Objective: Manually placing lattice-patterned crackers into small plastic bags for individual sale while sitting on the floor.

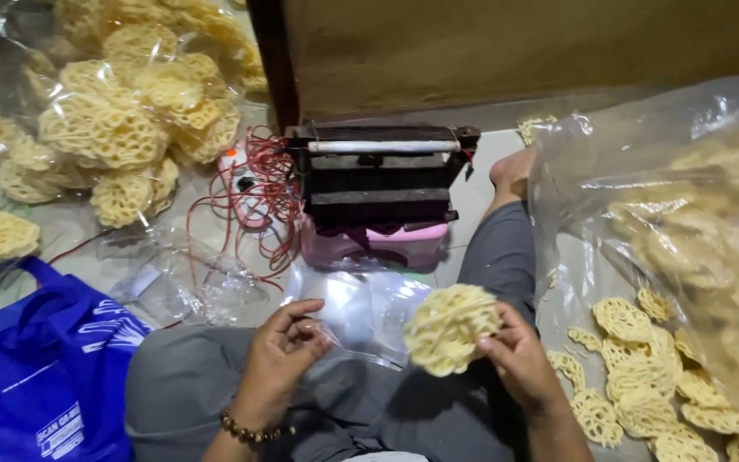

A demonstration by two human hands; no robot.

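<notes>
I sit on the floor in grey trousers. My right hand (519, 359) grips a small stack of pale yellow lattice crackers (450, 327) held over my lap. My left hand (282, 355), with a bead bracelet at the wrist, pinches the edge of a small clear plastic bag (359, 310) that lies across my knee. The two hands are about a hand's width apart, with the bag between them.
A black heat sealer (380, 175) on a pink stool (378, 244) stands ahead, with tangled red wires (254, 192) to its left. Bagged crackers (121, 120) pile up far left. A blue bag (40, 368) lies near left. Loose crackers (643, 376) lie in a big plastic bag (686, 197) on the right.
</notes>
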